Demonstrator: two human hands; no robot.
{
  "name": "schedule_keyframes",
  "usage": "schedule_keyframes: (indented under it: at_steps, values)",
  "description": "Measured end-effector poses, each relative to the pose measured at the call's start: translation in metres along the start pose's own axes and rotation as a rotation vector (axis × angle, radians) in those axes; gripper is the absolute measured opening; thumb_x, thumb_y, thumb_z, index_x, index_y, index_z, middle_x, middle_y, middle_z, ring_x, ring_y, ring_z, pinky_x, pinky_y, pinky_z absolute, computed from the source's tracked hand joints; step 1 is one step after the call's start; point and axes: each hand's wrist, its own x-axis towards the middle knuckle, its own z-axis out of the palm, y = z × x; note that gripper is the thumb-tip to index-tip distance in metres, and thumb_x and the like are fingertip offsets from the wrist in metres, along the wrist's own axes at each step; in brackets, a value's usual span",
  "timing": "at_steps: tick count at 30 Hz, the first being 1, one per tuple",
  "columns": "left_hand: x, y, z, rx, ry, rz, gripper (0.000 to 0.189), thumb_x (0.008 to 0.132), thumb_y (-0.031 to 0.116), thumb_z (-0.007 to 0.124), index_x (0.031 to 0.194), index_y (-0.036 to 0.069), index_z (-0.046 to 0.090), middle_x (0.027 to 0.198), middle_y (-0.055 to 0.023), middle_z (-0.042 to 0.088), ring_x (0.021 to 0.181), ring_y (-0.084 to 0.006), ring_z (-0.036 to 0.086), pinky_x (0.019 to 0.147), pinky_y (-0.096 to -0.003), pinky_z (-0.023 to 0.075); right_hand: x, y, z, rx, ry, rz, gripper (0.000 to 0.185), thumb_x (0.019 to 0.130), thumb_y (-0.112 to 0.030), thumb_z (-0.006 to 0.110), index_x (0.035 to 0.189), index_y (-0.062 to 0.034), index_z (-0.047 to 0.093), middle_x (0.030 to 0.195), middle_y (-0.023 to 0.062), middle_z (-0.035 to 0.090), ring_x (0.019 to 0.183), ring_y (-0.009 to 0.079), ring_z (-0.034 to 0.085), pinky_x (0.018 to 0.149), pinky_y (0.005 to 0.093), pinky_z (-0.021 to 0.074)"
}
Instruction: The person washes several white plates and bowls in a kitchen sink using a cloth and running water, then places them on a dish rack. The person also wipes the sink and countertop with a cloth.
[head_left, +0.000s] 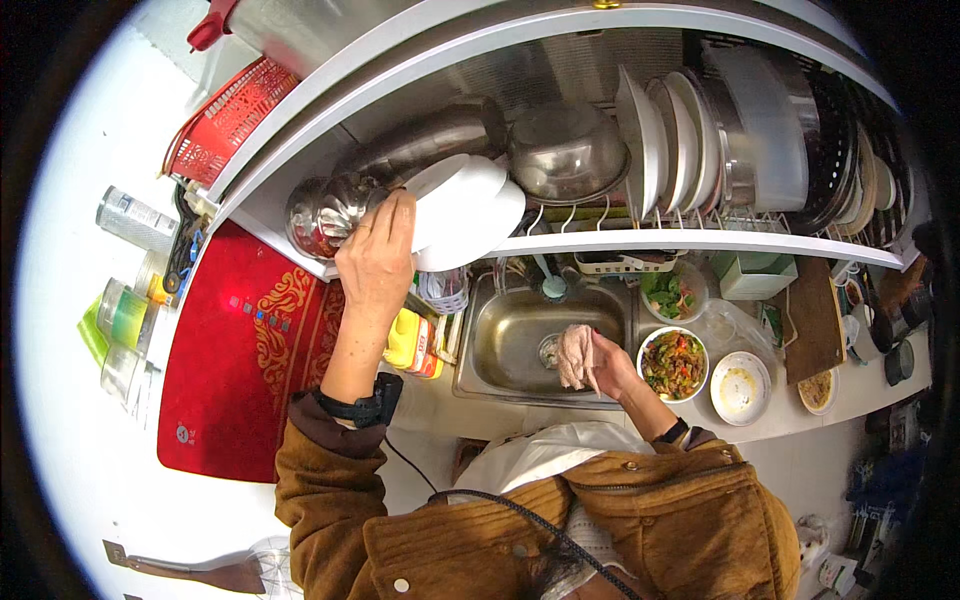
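Note:
My left hand (379, 244) is raised to the open cabinet shelf, its fingers at the edge of white plates or bowls (476, 214) that lean at the shelf's left part. Shiny metal bowls (315, 217) stand just left of these, partly behind the hand. An upturned steel bowl (566, 150) rests to their right. Over the right side of the steel sink (510, 322), my right hand (613, 365) holds a crumpled pinkish cloth (577, 358). Whether the left fingers grip one plate or several is hard to tell.
Upright plates (679, 142) fill the rack farther right. Beside the sink stand a bowl of mixed food (673, 364), a bowl of greens (673, 294) and a stained white dish (740, 388). A yellow jug (405, 341) stands left of the sink, near a red panel (225, 360). The cabinet's lower edge (675, 244) overhangs the counter.

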Motion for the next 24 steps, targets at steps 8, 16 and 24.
schedule_keyframes:
  at_steps: [8, 16, 24]
  values:
    - [-0.006, -0.001, 0.011, -0.127, -0.173, -0.082, 0.033, 0.075, 0.015, 0.060, 0.106, 0.006, 0.052, 0.097, -0.0113, 0.063, 0.083, -0.0278, 0.064, 0.064, -0.0365, 0.0536, 0.003, -0.002, 0.011, -0.031, -0.229, -0.092, 0.044, 0.101, -0.041, 0.028, 0.094, -0.0047, 0.054, 0.081, 0.0092, 0.056, 0.068, 0.0228, 0.056, 0.065, 0.0377, 0.0481]
    - [0.008, -0.008, 0.012, -0.311, -0.327, -0.141, 0.048, 0.071, 0.024, 0.070, 0.113, 0.008, 0.052, 0.103, -0.0132, 0.061, 0.094, -0.0326, 0.061, 0.076, -0.0414, 0.0509, 0.021, 0.020, -0.024, 0.001, -0.169, 0.017, 0.041, 0.098, -0.041, 0.035, 0.084, -0.0053, 0.049, 0.068, 0.0101, 0.050, 0.061, 0.0244, 0.051, 0.061, 0.0362, 0.0454]
    - [0.012, -0.020, 0.015, -0.623, -0.530, -0.140, 0.066, 0.078, 0.049, 0.067, 0.125, 0.006, 0.049, 0.117, -0.0198, 0.056, 0.109, -0.0370, 0.054, 0.091, -0.0440, 0.0438, 0.082, 0.064, -0.106, 0.331, 0.142, 0.207, 0.022, 0.097, -0.026, 0.045, 0.102, -0.0065, 0.055, 0.084, 0.0041, 0.059, 0.070, 0.0165, 0.056, 0.056, 0.0247, 0.0459]
